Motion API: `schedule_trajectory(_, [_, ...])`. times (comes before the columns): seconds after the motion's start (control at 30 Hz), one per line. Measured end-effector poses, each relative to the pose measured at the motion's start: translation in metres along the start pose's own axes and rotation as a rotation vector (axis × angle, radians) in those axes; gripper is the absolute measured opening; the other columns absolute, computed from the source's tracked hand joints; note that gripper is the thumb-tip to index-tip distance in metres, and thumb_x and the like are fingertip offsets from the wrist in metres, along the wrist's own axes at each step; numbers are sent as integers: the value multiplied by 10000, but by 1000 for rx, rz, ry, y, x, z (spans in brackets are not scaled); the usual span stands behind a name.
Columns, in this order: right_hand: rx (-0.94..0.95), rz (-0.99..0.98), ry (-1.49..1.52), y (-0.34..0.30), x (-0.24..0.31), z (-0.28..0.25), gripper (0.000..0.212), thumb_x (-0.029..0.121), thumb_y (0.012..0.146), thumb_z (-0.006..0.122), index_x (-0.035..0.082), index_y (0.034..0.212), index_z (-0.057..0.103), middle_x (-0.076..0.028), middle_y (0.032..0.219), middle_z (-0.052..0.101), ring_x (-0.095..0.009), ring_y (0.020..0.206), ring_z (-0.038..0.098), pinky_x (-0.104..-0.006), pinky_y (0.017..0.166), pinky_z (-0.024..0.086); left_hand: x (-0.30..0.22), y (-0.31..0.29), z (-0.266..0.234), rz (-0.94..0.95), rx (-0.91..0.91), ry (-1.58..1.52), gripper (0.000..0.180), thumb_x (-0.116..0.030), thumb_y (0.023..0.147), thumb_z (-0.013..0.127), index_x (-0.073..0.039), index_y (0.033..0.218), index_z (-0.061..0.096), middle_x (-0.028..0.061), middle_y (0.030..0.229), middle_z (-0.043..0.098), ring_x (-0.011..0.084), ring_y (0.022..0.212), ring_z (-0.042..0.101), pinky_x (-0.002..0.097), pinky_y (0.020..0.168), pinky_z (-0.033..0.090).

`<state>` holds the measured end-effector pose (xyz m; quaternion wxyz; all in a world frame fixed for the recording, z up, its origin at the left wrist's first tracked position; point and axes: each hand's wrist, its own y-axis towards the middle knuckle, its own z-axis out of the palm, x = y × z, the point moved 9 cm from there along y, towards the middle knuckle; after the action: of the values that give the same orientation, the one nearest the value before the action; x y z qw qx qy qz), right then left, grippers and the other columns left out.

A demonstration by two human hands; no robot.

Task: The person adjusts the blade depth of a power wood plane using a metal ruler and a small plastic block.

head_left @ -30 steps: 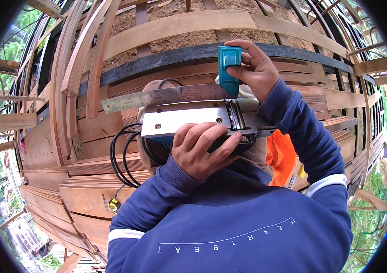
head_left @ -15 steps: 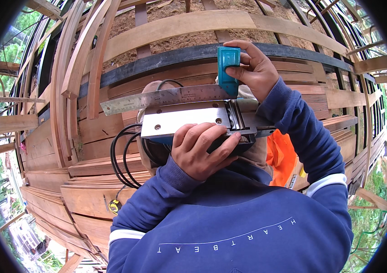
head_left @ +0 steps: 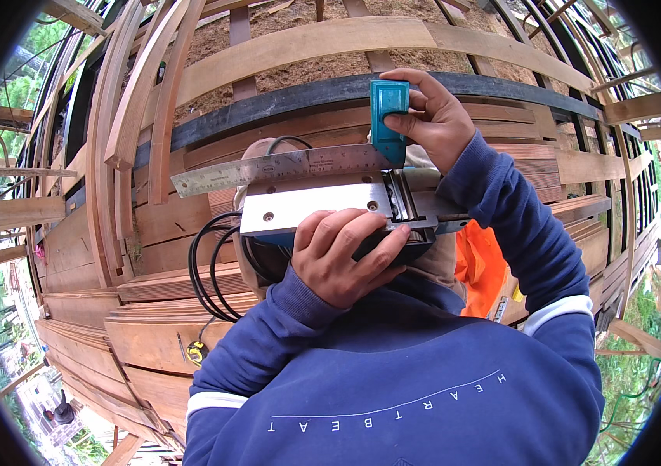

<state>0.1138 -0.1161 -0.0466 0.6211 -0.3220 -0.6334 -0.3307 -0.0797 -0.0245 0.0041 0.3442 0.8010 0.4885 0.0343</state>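
Observation:
An electric hand planer rests in my lap with its shiny metal sole turned up and its blade slot toward the right. My left hand is closed round the planer's near side, thumb and fingers by the blade slot. In my right hand the teal handle of a try square is pinched between thumb and fingers. Its steel blade reaches left along the far edge of the sole, tilted slightly. Whether the blade touches the sole I cannot tell. A black power cord loops beside the planer.
Stacked boards lie at the left and below me. Upright timber lengths stand at the far left, and a dark beam crosses ahead. A yellow tape measure sits on the boards. Orange cloth lies right of my legs.
The try square has shifted very slightly left; both hands keep their grip. A dark shape at the lower left edge has changed position.

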Motion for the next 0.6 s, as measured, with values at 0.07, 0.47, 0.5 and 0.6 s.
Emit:
schedule_trajectory(0.07, [5, -2, 6, 0, 0, 0, 491, 3, 935, 719, 137, 1371, 538, -63, 1129, 699, -141, 1021, 655, -304, 922, 567, 0, 0, 0, 1, -2, 0, 593, -412, 708, 871, -249, 1247, 686, 10, 1161, 600, 208, 1066, 607, 417, 952, 438])
schedule_trajectory(0.47, [11, 21, 48, 1, -3, 1, 495, -40, 934, 692, 129, 1373, 538, -68, 1134, 693, -143, 1034, 646, -299, 922, 562, 7, 10, 2, -148, 117, -53, 715, -420, 650, 885, -209, 1300, 674, 27, 1173, 605, 241, 1089, 600, 425, 958, 425])
schedule_trajectory(0.5, [9, 24, 54, 1, -3, 0, 496, -40, 932, 694, 130, 1372, 539, -69, 1134, 693, -144, 1033, 647, -301, 922, 563, 7, 12, 2, -150, 144, -46, 737, -425, 640, 886, -209, 1311, 670, 26, 1178, 604, 244, 1097, 593, 426, 960, 420])
schedule_trajectory(0.6, [2, 27, 59, -1, -3, 0, 503, -38, 925, 702, 132, 1370, 543, -71, 1136, 693, -145, 1027, 652, -305, 918, 568, 7, 18, 4, -144, 221, -31, 786, -432, 612, 889, -213, 1333, 665, 23, 1193, 600, 247, 1117, 574, 428, 964, 409])
